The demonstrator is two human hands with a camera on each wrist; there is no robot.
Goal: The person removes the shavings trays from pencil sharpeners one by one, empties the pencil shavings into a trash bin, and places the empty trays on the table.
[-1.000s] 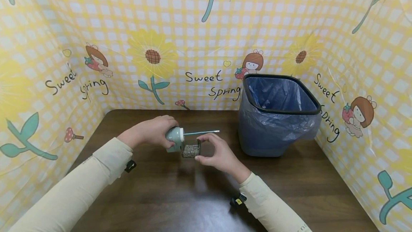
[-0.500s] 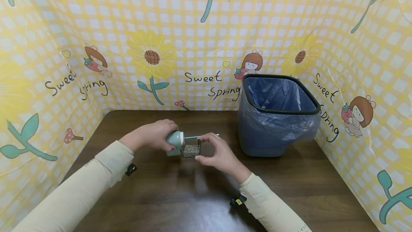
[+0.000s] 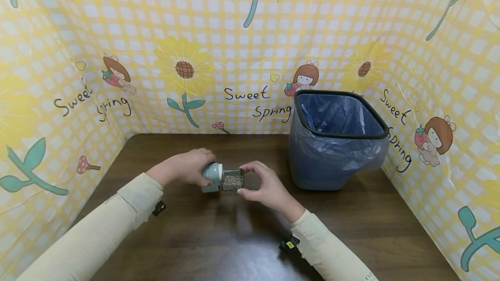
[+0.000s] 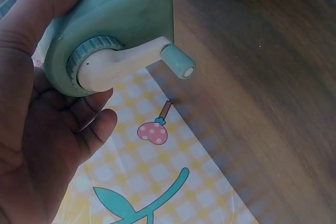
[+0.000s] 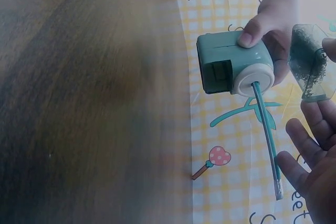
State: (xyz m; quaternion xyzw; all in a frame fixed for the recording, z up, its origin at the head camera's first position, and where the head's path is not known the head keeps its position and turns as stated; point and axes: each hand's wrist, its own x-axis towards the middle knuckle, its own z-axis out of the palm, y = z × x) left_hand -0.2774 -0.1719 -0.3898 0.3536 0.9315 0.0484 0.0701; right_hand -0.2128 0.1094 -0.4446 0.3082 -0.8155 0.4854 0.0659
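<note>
My left hand [image 3: 190, 168] grips a green crank pencil sharpener [image 3: 211, 177] above the table. In the left wrist view its white crank arm [image 4: 126, 61] ends in a green knob [image 4: 179, 62]. A pencil [image 5: 266, 135] sticks out of the sharpener's white round mouth in the right wrist view, and the square slot [image 5: 219, 75] beside it stands vacant. My right hand [image 3: 269, 187] pinches a clear shavings drawer [image 3: 232, 181] between thumb and fingers. Grey shavings lie inside it. In the head view the drawer is close beside the sharpener and hides most of the pencil.
A blue bin [image 3: 324, 164] with a black rim and a plastic liner stands at the back right of the brown table [image 3: 218, 246]. Yellow checked cloth [image 3: 234, 55] walls in the back and both sides.
My left hand has lowered the sharpener and pencil slightly toward me, so the pencil drops behind the drawer in the head view. The right hand and drawer have hardly moved.
</note>
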